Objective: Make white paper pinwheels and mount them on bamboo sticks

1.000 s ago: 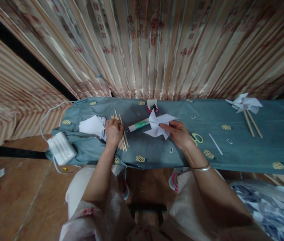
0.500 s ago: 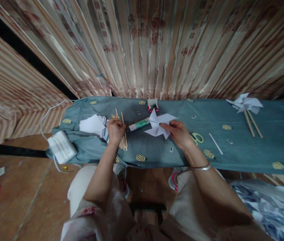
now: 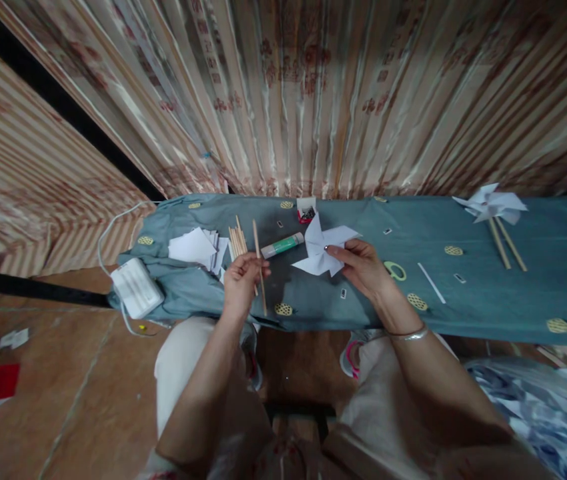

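Note:
In my left hand (image 3: 244, 280) is one wooden stick (image 3: 259, 248), pinched near its middle and pointing away from me. Beyond and partly behind that hand lies a bundle of wooden sticks (image 3: 237, 241). My right hand (image 3: 363, 268) grips a white paper pinwheel (image 3: 319, 259), its thumb at the centre beside a small dark dot. Between the hands a green and white glue stick (image 3: 282, 245) rests on the cloth. A small red and white box (image 3: 307, 212) with dark little pieces in it stands behind the pinwheel.
White paper sheets (image 3: 192, 247) are piled at the left, near a white power strip (image 3: 137, 288) with a cord. Green-handled scissors (image 3: 394, 270), partly hidden, and a white strip (image 3: 431, 283) lie right. Farther right are pinwheels on sticks (image 3: 494, 205). A striped curtain (image 3: 283, 100) hangs behind.
My left hand has drawn one stick out of the bundle and moved it right, toward the pinwheel. My right hand still holds the pinwheel in nearly the same place.

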`<action>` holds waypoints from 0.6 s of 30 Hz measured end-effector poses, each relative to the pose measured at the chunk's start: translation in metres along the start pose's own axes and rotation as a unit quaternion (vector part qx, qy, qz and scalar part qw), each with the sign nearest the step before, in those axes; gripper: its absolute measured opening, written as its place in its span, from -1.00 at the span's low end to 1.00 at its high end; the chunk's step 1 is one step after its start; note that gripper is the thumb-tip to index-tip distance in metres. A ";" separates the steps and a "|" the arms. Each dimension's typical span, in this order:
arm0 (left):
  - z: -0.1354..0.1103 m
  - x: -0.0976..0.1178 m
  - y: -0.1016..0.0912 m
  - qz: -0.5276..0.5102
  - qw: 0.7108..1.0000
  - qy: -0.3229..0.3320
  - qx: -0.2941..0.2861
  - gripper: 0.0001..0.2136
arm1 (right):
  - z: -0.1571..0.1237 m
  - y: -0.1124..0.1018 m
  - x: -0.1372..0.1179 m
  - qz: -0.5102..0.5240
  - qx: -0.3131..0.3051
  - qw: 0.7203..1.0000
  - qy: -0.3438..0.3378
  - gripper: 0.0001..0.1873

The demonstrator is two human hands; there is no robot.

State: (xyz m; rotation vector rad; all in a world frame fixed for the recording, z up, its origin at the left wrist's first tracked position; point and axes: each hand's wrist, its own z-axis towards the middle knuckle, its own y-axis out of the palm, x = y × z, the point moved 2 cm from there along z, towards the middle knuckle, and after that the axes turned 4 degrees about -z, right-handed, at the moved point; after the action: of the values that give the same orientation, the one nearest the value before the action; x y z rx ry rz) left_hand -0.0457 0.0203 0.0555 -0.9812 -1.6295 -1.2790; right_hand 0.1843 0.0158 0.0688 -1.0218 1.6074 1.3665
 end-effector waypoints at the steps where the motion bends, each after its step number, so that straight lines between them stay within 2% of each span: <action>1: -0.016 -0.006 0.002 -0.026 0.999 -0.020 -0.001 -0.64 | -0.004 0.000 0.001 -0.011 -0.008 1.000 0.005 -0.64; 5: -0.075 -0.043 0.005 -0.110 0.988 -0.106 0.003 -0.64 | -0.025 0.001 0.008 -0.089 -0.050 0.995 0.018 -0.65; 8: -0.105 -0.074 0.004 -0.124 0.976 -0.179 0.009 -0.66 | -0.046 0.004 0.013 -0.159 -0.121 0.980 0.002 -0.70; 12: -0.117 -0.104 0.006 -0.139 0.954 -0.263 0.029 -0.71 | -0.072 0.006 0.014 -0.271 -0.187 0.943 -0.036 -0.81; 15: -0.116 -0.113 0.008 -0.146 0.949 -0.277 0.047 -0.74 | -0.083 0.006 0.017 -0.357 -0.200 0.908 -0.089 -0.88; 18: -0.115 -0.116 0.009 -0.141 0.947 -0.283 0.052 -0.75 | -0.084 0.004 0.023 -0.435 -0.195 0.866 -0.151 -0.84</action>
State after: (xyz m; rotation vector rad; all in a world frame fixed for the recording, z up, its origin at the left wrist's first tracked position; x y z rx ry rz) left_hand 0.0196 -0.1009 -0.0329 -1.1463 -2.3255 -1.1330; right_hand 0.1667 -0.0688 0.0595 -1.4383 0.4886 1.1192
